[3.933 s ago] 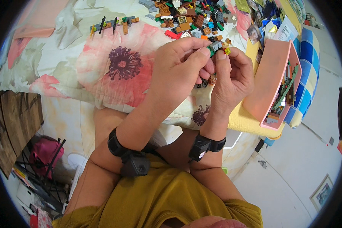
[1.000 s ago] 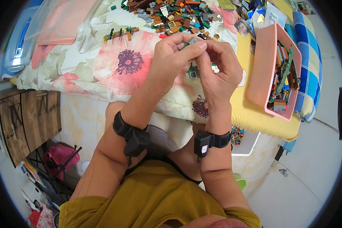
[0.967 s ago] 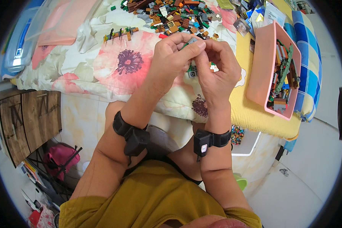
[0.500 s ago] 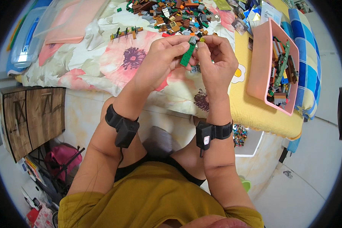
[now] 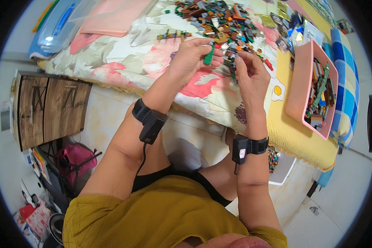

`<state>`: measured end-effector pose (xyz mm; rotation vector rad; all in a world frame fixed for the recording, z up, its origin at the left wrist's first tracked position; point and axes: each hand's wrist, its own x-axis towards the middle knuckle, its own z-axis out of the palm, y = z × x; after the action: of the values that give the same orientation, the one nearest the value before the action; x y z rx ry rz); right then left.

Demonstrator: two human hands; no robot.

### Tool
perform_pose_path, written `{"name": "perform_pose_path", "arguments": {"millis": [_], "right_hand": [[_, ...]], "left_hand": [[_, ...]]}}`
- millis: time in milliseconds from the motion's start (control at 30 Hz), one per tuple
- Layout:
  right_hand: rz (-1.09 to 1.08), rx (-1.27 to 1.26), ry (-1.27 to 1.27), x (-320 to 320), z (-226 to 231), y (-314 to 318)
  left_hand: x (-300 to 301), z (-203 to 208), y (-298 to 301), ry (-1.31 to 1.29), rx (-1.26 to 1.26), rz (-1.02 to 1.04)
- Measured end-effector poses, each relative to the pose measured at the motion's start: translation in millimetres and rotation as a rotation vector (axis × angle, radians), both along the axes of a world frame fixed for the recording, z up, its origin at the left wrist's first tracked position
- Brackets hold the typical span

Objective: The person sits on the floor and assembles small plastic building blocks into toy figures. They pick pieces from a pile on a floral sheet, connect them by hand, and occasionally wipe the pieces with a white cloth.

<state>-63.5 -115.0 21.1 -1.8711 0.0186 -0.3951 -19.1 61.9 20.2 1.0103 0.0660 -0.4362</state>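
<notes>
My left hand [image 5: 191,60] is closed around a green studded toy-brick strip [image 5: 209,57], with a small grey piece at its top end. The strip points down toward me between thumb and fingers. My right hand [image 5: 254,76] is apart from it, to the right, its thumb and index tips close together. Whatever may lie between those tips is too small to make out. Just beyond both hands spreads a heap of loose toy bricks [image 5: 213,22] in brown, grey, green and orange, on a flowered bed cover [image 5: 124,62].
A row of joined bricks [image 5: 173,36] lies left of the heap. On the right stands a pink bin [image 5: 295,93] of bricks beside a blue checked pillow [image 5: 344,82]. Clear plastic box parts [image 5: 56,37] lie far left. A white tray [image 5: 283,167] of small pieces stands below the bed.
My hands have moved apart, the right drawing away from the green strip that stays in my left. The whole view has shifted, so the bed and bin appear farther right.
</notes>
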Motion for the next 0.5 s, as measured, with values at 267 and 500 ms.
{"name": "perform_pose_path", "arguments": {"millis": [267, 500], "right_hand": [[0.151, -0.04, 0.094, -11, -7, 17], [0.122, -0.199, -0.032, 4, -13, 25]], "left_hand": [[2, -2, 19, -0.15, 0.329, 0.06], [27, 10, 74, -0.287, 0.21, 0.643]]}}
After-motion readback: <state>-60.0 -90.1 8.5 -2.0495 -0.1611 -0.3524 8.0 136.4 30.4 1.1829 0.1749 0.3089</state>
